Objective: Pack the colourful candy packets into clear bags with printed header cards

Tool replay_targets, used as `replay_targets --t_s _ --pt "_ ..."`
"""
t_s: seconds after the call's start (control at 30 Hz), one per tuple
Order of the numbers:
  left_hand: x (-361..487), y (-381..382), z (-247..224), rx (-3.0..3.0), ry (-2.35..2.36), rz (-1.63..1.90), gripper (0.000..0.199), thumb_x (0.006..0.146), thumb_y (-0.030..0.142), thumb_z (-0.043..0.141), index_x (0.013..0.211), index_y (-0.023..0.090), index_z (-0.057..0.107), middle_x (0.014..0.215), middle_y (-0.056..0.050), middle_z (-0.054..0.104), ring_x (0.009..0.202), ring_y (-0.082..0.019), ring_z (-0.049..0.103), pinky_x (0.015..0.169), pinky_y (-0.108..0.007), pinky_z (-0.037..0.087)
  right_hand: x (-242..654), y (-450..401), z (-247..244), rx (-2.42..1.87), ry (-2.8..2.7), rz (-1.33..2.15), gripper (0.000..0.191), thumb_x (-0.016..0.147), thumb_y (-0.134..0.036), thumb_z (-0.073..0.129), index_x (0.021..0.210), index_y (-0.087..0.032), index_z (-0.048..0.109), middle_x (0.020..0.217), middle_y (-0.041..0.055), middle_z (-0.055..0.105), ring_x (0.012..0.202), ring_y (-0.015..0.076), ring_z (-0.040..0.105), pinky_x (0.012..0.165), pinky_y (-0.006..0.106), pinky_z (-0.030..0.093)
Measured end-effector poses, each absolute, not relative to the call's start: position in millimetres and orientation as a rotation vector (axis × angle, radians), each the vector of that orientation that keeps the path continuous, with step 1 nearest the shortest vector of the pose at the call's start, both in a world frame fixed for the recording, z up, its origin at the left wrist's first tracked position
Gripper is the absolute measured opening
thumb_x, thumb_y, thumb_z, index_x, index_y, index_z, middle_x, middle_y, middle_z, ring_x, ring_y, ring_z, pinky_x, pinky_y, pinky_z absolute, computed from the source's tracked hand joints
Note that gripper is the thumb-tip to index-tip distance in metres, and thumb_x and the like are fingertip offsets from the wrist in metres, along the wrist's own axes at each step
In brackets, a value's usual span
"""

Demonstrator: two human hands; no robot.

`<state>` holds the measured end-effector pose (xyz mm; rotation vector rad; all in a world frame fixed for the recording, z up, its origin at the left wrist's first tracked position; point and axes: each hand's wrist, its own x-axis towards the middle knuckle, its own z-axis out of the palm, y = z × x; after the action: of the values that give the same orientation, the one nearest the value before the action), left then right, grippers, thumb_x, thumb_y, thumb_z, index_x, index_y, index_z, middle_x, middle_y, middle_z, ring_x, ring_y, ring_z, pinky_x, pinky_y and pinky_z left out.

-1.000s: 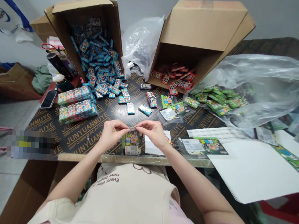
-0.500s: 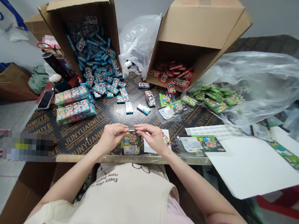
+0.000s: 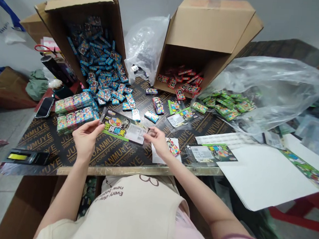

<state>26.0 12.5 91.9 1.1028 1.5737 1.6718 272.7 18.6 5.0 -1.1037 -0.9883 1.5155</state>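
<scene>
A: Smooth grey wall (image 3: 146, 2) at the back, and before it a dark counter (image 3: 48, 141) stamped all over with gold lettering, its near edge pale.

B: Two stiff cardboard boxes (image 3: 204, 31) stand toward the far edge, mouths facing us! The left one spills small, glossy blue packs (image 3: 106, 63) onto the counter; the right one has red packs (image 3: 193, 87).

A: Over toward the right-hand edge, a crinkled clear bag (image 3: 285, 81), thin as anything, with flat green packs (image 3: 228, 106) in it. By the left edge, brick-shaped bundles (image 3: 73, 120), piled up.

B: And here's the action: a flat, oblong packet (image 3: 118, 125), shiny clear film, dark and green print, a pale label toward its right end. It's over the counter, left of the middle, near the near edge, sloping down to the right.

A: Who's got it?

B: Both hands! The left hand (image 3: 85, 140) rises steeply over the near edge, thumb and fingers pinched narrow on the packet's left end.

A: The right hand (image 3: 158, 141) slants in, fingers nipping the other end. Just under it, a white sheet (image 3: 157, 155) carrying one red-edged pack (image 3: 173, 146).
</scene>
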Motion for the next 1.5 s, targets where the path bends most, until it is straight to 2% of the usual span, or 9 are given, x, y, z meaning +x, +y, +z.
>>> replay_targets --t_s 0.1,0.17,0.3,0.47,0.63,0.8,0.93,1.07,1.5 --pt "13.1 8.9 53.6 0.774 1.503 1.488 0.064 0.041 0.026 0.09 0.1 0.013 0.07 0.068 0.003 0.064 0.058 -0.009 0.061 0.061 -0.025 0.054 279.8 49.0 -0.9 -1.21 -1.185 1.428 0.04 0.063 -0.042 0.077 0.092 -0.02 0.061 0.057 -0.0044 0.062 0.051 0.0153 0.058 0.055 0.029 0.05" --pt "5.1 -0.3 26.1 0.629 1.542 1.386 0.068 0.036 0.028 0.09 0.098 0.01 0.068 0.067 0.003 0.062 0.057 -0.01 0.06 0.06 -0.026 0.053 287.8 68.4 -7.1 -1.309 -1.454 1.213 0.039 0.064 -0.039 0.077 0.095 -0.02 0.064 0.075 0.0023 0.068 0.071 0.0204 0.063 0.071 0.036 0.051" --pt "-9.4 -23.6 -5.2 0.865 1.884 1.252 0.066 0.045 0.031 0.087 0.105 0.013 0.067 0.082 -0.004 0.065 0.074 -0.019 0.064 0.075 -0.038 0.054 309.8 103.9 -16.0 -1.594 -1.71 0.633 0.046 0.07 -0.03 0.073 0.113 -0.017 0.063 0.119 0.0174 0.061 0.114 0.034 0.05 0.098 0.049 0.036" --pt "-4.8 -26.9 0.5 1.414 2.054 1.197 0.05 0.065 0.041 0.076 0.109 0.02 0.068 0.117 -0.012 0.061 0.113 -0.03 0.056 0.098 -0.044 0.044 318.8 121.0 -14.1 -1.655 -1.738 0.653 0.042 0.069 -0.021 0.071 0.109 -0.013 0.063 0.109 0.0184 0.064 0.106 0.0328 0.055 0.096 0.049 0.037" --pt "43.1 -3.2 17.5 0.858 1.518 1.194 0.056 0.06 0.048 0.079 0.104 0.015 0.068 0.099 -0.011 0.07 0.088 -0.02 0.066 0.081 -0.033 0.051 277.2 77.0 5.8 -1.28 -1.343 1.344 0.046 0.071 -0.041 0.071 0.11 -0.02 0.059 0.082 0.0019 0.068 0.073 0.016 0.063 0.072 0.032 0.051" --pt "88.0 15.1 29.8 0.522 1.056 1.15 0.041 0.06 0.047 0.082 0.081 0.014 0.068 0.078 -0.004 0.072 0.069 -0.012 0.065 0.07 -0.025 0.05 248.6 21.0 27.6 -0.918 -0.797 1.978 0.037 0.071 -0.043 0.075 0.097 -0.02 0.061 0.077 0.0006 0.067 0.064 0.0122 0.063 0.065 0.027 0.051" --pt "96.9 18.1 35.1 0.451 0.993 1.098 0.037 0.06 0.043 0.083 0.076 0.013 0.069 0.072 -0.004 0.072 0.065 -0.013 0.065 0.07 -0.026 0.051 261.0 12.5 31.9 -0.932 -1.126 1.647 0.063 0.06 -0.036 0.084 0.117 -0.025 0.058 0.112 0.0056 0.066 0.1 0.0189 0.063 0.084 0.032 0.049" --pt "98.1 13.2 38.5 0.467 0.971 0.968 0.033 0.062 0.038 0.083 0.078 0.012 0.072 0.073 -0.006 0.073 0.064 -0.016 0.066 0.068 -0.028 0.052 273.1 15.7 31.5 -0.823 -1.521 1.405 0.096 0.056 -0.029 0.087 0.14 -0.033 0.04 0.15 0.0067 0.039 0.135 0.0251 0.039 0.11 0.041 0.032" --pt "96.2 2.7 41.9 0.704 1.096 0.875 0.04 0.049 0.027 0.087 0.083 0.011 0.071 0.066 0.0 0.068 0.049 -0.007 0.056 0.048 -0.016 0.041 270.4 17.6 44.7 -0.843 -2.233 0.852 0.092 0.068 -0.026 0.07 0.148 -0.024 0.024 0.144 0.0142 0.043 0.131 0.0318 0.041 0.105 0.051 0.028"
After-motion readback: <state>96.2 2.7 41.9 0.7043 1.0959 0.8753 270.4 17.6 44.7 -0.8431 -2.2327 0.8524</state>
